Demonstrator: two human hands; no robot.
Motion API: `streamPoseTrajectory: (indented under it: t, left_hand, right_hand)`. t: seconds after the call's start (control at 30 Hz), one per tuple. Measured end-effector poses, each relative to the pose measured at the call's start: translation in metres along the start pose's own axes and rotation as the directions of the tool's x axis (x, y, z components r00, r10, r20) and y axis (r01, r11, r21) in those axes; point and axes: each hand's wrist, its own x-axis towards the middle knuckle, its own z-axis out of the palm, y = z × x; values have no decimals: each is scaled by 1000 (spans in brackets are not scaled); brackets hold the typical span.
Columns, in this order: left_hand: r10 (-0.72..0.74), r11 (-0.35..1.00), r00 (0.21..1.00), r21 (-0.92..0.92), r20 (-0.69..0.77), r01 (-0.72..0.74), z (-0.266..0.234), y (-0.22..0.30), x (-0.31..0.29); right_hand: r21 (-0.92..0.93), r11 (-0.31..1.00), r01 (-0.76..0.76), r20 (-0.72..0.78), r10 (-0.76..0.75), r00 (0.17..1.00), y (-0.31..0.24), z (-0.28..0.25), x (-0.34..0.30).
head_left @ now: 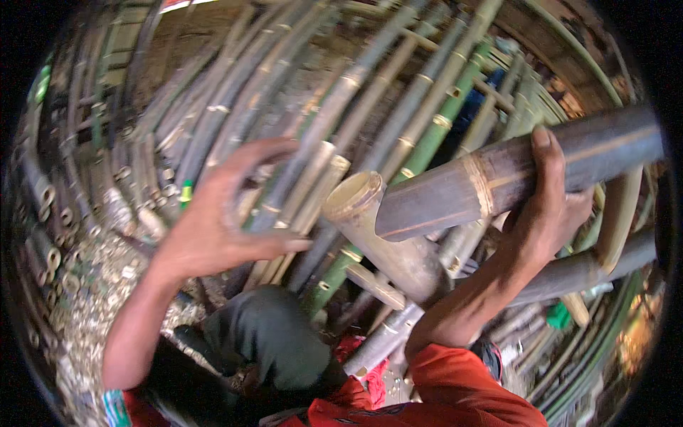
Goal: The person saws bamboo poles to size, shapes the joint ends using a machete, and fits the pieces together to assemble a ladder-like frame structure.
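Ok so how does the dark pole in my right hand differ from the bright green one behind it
The dark pole is greyish purple; the green pole is bright green. The dark pole is gripped in your right hand; the green pole lies among other poles. In the picture, the dark pole slants gently, the green pole steeply. Both are bamboo with pale rings at the joints.

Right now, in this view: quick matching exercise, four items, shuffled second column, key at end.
Items
1. Left hand
2. Right hand
3. Right sleeve
4. Pale chips

Descriptions
A. Red
B. Scattered on the ground, lower left of the view
C. Holding the dark bamboo pole
D. Empty, thumb and fingers spread apart in a C shape

Pairs: 1-D, 2-C, 3-A, 4-B
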Motion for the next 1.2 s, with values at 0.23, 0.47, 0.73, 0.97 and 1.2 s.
streamPoseTrajectory:
  t: [0.23,0.47,0.73,0.97,1.2]
  left_hand:
    - [49,989,993,-132,-110,-64,6,14,2]
    - [-283,870,959,-419,3,258,-63,11,-63]
    - [-483,865,835,-289,-262,410,-81,24,-84]
    - [-612,790,724,-258,-318,555,-53,-4,-73]
    - [-675,722,682,-441,-281,533,43,-46,-43]
  right_hand:
    - [325,945,22,549,-208,809,-54,112,-14]
    - [661,642,-388,677,-288,677,-128,203,-80]
    - [484,185,-855,842,-365,397,-95,275,-111]
    - [509,328,-796,859,-129,496,-56,283,-133]
    - [187,265,-946,966,-222,129,72,301,-152]
